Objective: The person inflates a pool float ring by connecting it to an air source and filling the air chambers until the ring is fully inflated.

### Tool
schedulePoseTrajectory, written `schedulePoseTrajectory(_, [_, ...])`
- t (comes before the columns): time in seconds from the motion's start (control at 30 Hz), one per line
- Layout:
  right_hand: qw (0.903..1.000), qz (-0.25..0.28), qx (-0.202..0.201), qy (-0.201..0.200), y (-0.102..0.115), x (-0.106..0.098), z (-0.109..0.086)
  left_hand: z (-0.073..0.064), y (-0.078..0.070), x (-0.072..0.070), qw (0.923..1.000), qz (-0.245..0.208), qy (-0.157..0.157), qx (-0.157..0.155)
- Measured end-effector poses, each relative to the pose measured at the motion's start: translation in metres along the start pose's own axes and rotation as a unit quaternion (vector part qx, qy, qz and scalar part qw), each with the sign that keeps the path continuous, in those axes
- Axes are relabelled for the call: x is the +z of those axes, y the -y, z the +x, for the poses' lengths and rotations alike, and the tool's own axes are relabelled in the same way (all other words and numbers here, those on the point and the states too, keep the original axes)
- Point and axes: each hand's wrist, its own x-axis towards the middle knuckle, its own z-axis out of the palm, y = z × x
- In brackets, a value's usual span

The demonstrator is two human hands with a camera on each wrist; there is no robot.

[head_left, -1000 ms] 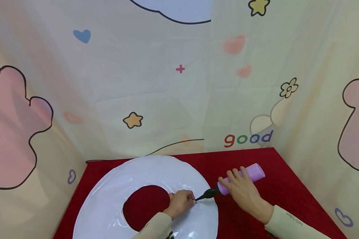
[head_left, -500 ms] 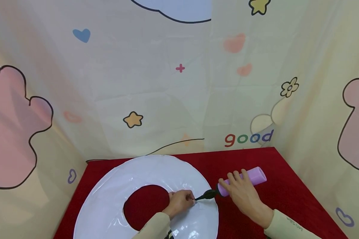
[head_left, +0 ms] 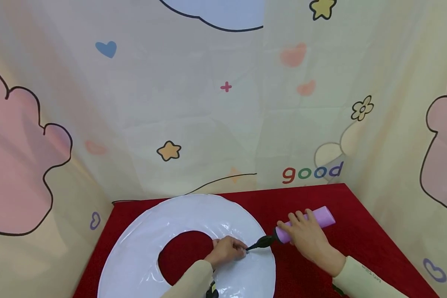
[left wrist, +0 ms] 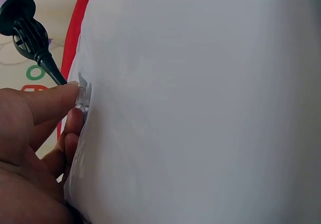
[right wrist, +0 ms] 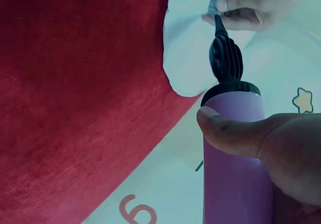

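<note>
A white inflatable ring (head_left: 134,248), puffed up and glossy, lies on the red table. In the left wrist view a clear valve (left wrist: 83,97) stands on its surface, pinched between the thumb and fingers of my left hand (head_left: 226,251). My right hand (head_left: 309,238) grips the pink barrel of a hand pump (head_left: 325,217), thumb along its side in the right wrist view. The pump's black nozzle (left wrist: 52,68) points at the valve and its tip meets it at my left fingertips. Whether the tip is fully inside the valve is hidden by the thumb.
A red cloth (head_left: 357,244) covers the table around the ring. Pale curtains (head_left: 193,103) with printed stars, hearts and the word "good" close off the back and both sides. The ring's far edge comes close to the back curtain.
The whole head view has shifted slightly, carrying everything a little to the right. Both hands keep their holds on the valve and pump; the pump's back end tipped slightly down, then up again.
</note>
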Motion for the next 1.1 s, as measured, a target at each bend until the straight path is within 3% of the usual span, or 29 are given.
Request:
schedulePoseTrajectory(0.2, [0.9999,-0.011,-0.002,0.003,0.003,-0.005,0.0,0.0,-0.002,0.003,0.9984,0.036,-0.032,0.028])
schedulePoseTrajectory(0.37, [0.9992,-0.032,-0.013,0.017,0.005,-0.01,-0.001,-0.002,-0.003,0.008,0.9967,0.05,-0.039,0.05])
schedulePoseTrajectory(0.53, [0.9983,-0.05,-0.03,0.007,0.006,-0.017,0.003,0.002,-0.003,0.01,0.9927,0.08,-0.056,0.07])
schedulePoseTrajectory(0.8, [0.9899,-0.119,-0.071,0.031,0.013,-0.028,0.015,0.006,-0.005,0.013,0.989,0.119,-0.052,0.07])
schedulePoseTrajectory(1.1, [0.9852,-0.145,-0.086,0.03,0.015,-0.028,0.019,0.004,-0.012,0.009,0.9873,0.131,-0.06,0.067])
